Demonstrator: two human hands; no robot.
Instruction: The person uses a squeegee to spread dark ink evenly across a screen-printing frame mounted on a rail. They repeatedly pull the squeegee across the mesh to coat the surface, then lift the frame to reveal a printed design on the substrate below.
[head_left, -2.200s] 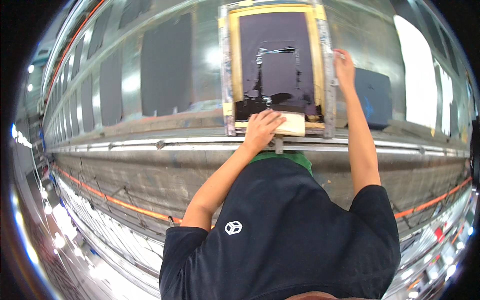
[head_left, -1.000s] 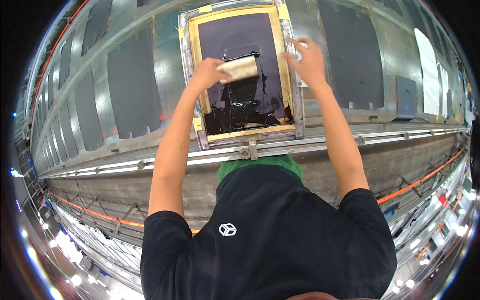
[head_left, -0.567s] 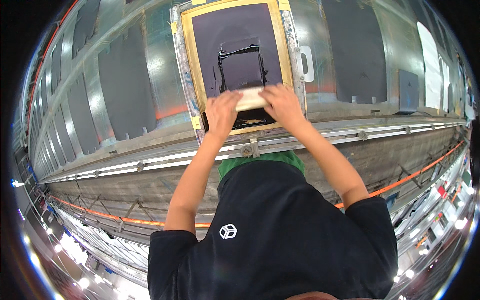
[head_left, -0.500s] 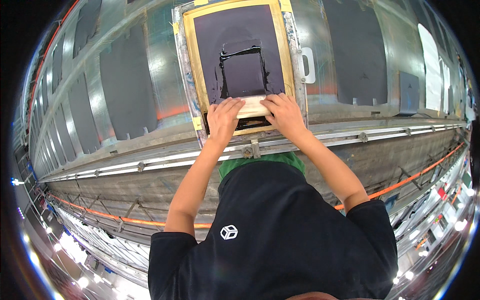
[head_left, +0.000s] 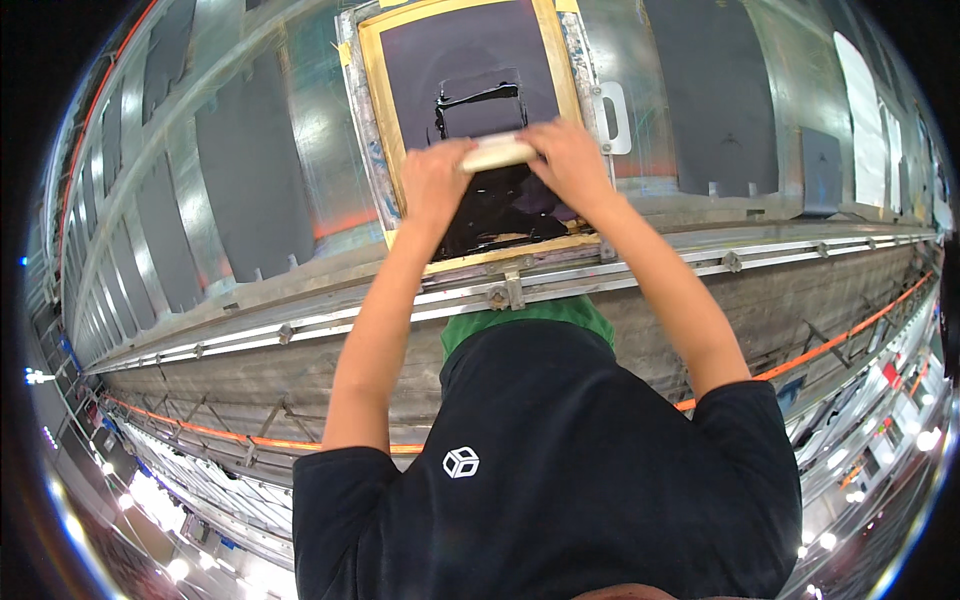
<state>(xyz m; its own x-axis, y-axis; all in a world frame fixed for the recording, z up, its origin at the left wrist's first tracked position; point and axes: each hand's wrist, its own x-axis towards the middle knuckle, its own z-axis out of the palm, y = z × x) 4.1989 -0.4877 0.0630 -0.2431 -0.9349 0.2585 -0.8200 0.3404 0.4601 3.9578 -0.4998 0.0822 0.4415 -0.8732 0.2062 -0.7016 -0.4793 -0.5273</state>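
Note:
A pale wooden squeegee spans the space between my two hands, over the middle of a screen-printing frame. My left hand is closed round its left end. Round the right end, my right hand is closed in the same way. Wet black ink coats the screen between the squeegee and the frame's near edge. Farther off, smeared ink lines edge a rectangle on the dark mesh. Yellowish tape borders the mesh. The squeegee's blade edge is hidden from me.
The frame lies on a long metal table with dark fabric panels to the left and right. A metal rail with clamps runs along the near edge. A white handle sits at the frame's right side.
Both hands and the squeegee have moved away from me, from near the frame's close edge to mid-screen. More black ink now shows on the near part of the screen.

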